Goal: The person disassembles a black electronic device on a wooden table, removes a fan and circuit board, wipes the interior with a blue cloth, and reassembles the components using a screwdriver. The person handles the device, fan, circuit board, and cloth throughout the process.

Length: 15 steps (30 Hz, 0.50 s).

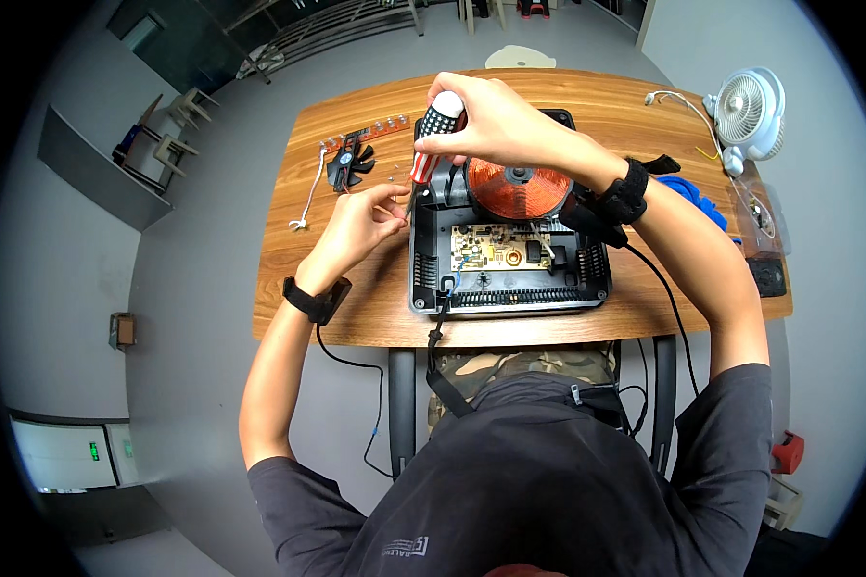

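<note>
My right hand [498,120] is wrapped round the handle of a screwdriver [435,130] with a red, white, blue and starred pattern and a white end. The shaft points down at the left edge of an opened black induction cooker housing [420,236]. Close to the screwdriver's lower end, my left hand [361,229] has its thumb and fingers pinched together; what lies between them is too small to make out. Within the housing are a round copper coil [518,192] and a tan circuit board [491,247] with wires. A dark cord [436,337] leaves its front.
Left on the wooden table [289,298] lie a black fan [351,165], a narrow red board [392,126] and a white cable [310,195]. To the right are a white desk fan [749,106], blue cloth [693,200] and a clear tray [765,219]. Cables trail from both wristbands.
</note>
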Each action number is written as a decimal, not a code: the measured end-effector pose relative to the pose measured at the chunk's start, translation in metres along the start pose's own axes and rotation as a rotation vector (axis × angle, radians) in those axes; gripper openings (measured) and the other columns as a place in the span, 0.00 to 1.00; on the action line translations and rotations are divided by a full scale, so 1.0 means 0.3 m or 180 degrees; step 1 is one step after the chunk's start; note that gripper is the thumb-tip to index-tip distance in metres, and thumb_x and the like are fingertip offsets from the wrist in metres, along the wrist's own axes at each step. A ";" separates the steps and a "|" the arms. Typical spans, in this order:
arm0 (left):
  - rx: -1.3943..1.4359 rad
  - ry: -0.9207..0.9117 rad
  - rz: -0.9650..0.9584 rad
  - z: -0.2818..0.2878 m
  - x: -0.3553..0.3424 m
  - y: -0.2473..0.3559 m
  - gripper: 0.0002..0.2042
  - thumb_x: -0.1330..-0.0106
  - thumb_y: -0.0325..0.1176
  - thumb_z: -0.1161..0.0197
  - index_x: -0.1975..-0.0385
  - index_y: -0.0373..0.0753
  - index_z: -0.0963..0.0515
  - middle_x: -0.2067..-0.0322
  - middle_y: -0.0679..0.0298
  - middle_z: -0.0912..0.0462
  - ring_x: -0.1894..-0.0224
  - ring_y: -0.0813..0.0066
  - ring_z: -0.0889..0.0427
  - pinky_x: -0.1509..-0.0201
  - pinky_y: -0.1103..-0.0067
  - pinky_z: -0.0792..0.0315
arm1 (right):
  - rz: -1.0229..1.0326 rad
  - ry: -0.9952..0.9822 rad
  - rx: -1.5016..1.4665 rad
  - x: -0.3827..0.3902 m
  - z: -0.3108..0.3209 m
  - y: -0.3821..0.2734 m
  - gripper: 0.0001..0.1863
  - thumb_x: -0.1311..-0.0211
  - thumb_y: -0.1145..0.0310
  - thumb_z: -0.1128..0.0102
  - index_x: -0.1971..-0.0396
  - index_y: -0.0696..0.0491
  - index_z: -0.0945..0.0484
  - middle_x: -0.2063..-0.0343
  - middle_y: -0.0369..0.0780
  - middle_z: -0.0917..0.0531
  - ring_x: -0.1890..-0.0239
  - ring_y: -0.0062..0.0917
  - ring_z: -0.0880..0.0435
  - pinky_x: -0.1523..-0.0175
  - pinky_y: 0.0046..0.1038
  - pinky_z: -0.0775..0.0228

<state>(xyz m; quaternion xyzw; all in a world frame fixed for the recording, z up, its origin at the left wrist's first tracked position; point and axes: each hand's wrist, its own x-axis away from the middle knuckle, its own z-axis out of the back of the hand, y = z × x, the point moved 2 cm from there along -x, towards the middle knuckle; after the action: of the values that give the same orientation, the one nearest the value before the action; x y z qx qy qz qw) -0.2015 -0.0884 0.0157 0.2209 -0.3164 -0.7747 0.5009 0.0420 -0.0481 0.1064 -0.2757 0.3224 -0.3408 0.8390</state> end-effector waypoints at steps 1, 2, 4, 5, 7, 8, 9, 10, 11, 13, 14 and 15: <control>-0.0002 0.0030 -0.0036 0.001 0.001 0.003 0.22 0.39 0.18 0.33 0.43 0.30 0.25 0.66 0.64 0.15 0.61 0.77 0.12 0.56 0.81 0.18 | -0.0006 -0.0001 0.0006 0.000 -0.001 0.001 0.26 0.41 0.56 0.26 0.56 0.60 0.25 0.73 0.42 0.15 0.73 0.22 0.12 0.66 0.25 0.22; 0.0001 0.0056 -0.0076 -0.001 0.000 0.007 0.22 0.39 0.18 0.32 0.43 0.31 0.25 0.67 0.64 0.15 0.62 0.78 0.12 0.56 0.81 0.19 | -0.0016 -0.0001 0.0017 0.000 -0.002 0.002 0.26 0.41 0.56 0.26 0.56 0.60 0.25 0.72 0.42 0.15 0.73 0.23 0.12 0.66 0.25 0.22; -0.0032 0.0050 -0.0160 -0.004 0.003 0.019 0.23 0.40 0.18 0.32 0.43 0.32 0.25 0.68 0.65 0.16 0.65 0.79 0.14 0.58 0.81 0.19 | -0.0042 0.0002 0.0003 0.002 -0.002 0.003 0.26 0.42 0.55 0.26 0.56 0.60 0.25 0.72 0.42 0.15 0.72 0.23 0.12 0.66 0.25 0.22; -0.0046 0.0051 -0.0200 -0.005 0.004 0.024 0.23 0.40 0.18 0.31 0.43 0.33 0.25 0.68 0.65 0.16 0.66 0.80 0.14 0.58 0.81 0.19 | -0.0055 0.0000 -0.0021 0.002 -0.003 0.002 0.26 0.42 0.55 0.26 0.56 0.60 0.26 0.72 0.43 0.15 0.72 0.23 0.12 0.66 0.26 0.22; -0.0084 0.0074 -0.0245 -0.009 0.003 0.028 0.24 0.41 0.18 0.31 0.44 0.33 0.26 0.69 0.65 0.16 0.67 0.80 0.16 0.59 0.81 0.20 | -0.0088 -0.0025 -0.0084 0.006 -0.004 -0.001 0.27 0.42 0.55 0.26 0.56 0.60 0.26 0.72 0.43 0.15 0.72 0.25 0.12 0.66 0.26 0.22; -0.0103 0.0087 -0.0268 -0.010 0.003 0.030 0.24 0.41 0.18 0.30 0.44 0.33 0.26 0.69 0.65 0.17 0.68 0.81 0.16 0.59 0.81 0.20 | -0.0108 -0.0049 -0.0122 0.008 -0.004 -0.004 0.27 0.43 0.54 0.25 0.56 0.60 0.26 0.72 0.43 0.15 0.71 0.25 0.12 0.65 0.27 0.22; -0.0100 0.0089 -0.0282 -0.011 0.002 0.031 0.24 0.41 0.18 0.30 0.44 0.33 0.26 0.69 0.65 0.17 0.68 0.80 0.16 0.59 0.81 0.20 | -0.0128 -0.0072 -0.0160 0.009 -0.004 -0.005 0.28 0.43 0.54 0.25 0.55 0.59 0.26 0.71 0.44 0.15 0.71 0.26 0.12 0.65 0.28 0.22; -0.0097 0.0090 -0.0297 -0.011 0.002 0.032 0.24 0.42 0.18 0.30 0.44 0.33 0.26 0.69 0.65 0.17 0.68 0.80 0.16 0.59 0.81 0.20 | -0.0050 -0.0029 -0.0062 0.010 -0.005 -0.006 0.28 0.43 0.53 0.25 0.55 0.59 0.26 0.71 0.44 0.15 0.70 0.27 0.13 0.64 0.28 0.22; -0.0094 0.0093 -0.0316 -0.011 0.000 0.034 0.24 0.42 0.18 0.30 0.44 0.33 0.26 0.69 0.65 0.17 0.67 0.80 0.16 0.59 0.81 0.19 | 0.0028 0.0014 0.0038 0.011 -0.006 -0.004 0.28 0.43 0.53 0.25 0.55 0.59 0.25 0.71 0.44 0.15 0.69 0.28 0.13 0.64 0.29 0.23; -0.0133 0.0094 -0.0370 -0.013 -0.001 0.034 0.24 0.42 0.17 0.30 0.44 0.33 0.26 0.69 0.64 0.17 0.67 0.80 0.16 0.59 0.80 0.19 | 0.0128 0.0068 0.0133 0.012 -0.007 -0.002 0.28 0.43 0.52 0.25 0.55 0.58 0.25 0.71 0.44 0.16 0.68 0.29 0.14 0.63 0.30 0.23; -0.0153 0.0091 -0.0396 -0.014 -0.001 0.034 0.24 0.42 0.17 0.30 0.44 0.33 0.26 0.69 0.64 0.17 0.67 0.79 0.16 0.59 0.80 0.19 | 0.0147 0.0080 0.0126 0.012 -0.008 -0.001 0.28 0.43 0.52 0.25 0.55 0.58 0.25 0.70 0.45 0.16 0.68 0.29 0.14 0.62 0.30 0.23; -0.0122 0.0071 -0.0376 -0.014 -0.001 0.039 0.24 0.42 0.17 0.30 0.44 0.33 0.26 0.68 0.64 0.17 0.67 0.79 0.16 0.59 0.80 0.19 | 0.0166 0.0091 0.0118 0.012 -0.009 0.001 0.29 0.43 0.51 0.25 0.55 0.58 0.25 0.70 0.45 0.16 0.67 0.30 0.14 0.62 0.30 0.23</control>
<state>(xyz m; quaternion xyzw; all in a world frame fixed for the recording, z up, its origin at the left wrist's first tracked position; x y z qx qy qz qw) -0.1911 -0.0928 0.0210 0.2381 -0.2823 -0.8064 0.4620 0.0421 -0.0514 0.1031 -0.2466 0.3351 -0.3286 0.8479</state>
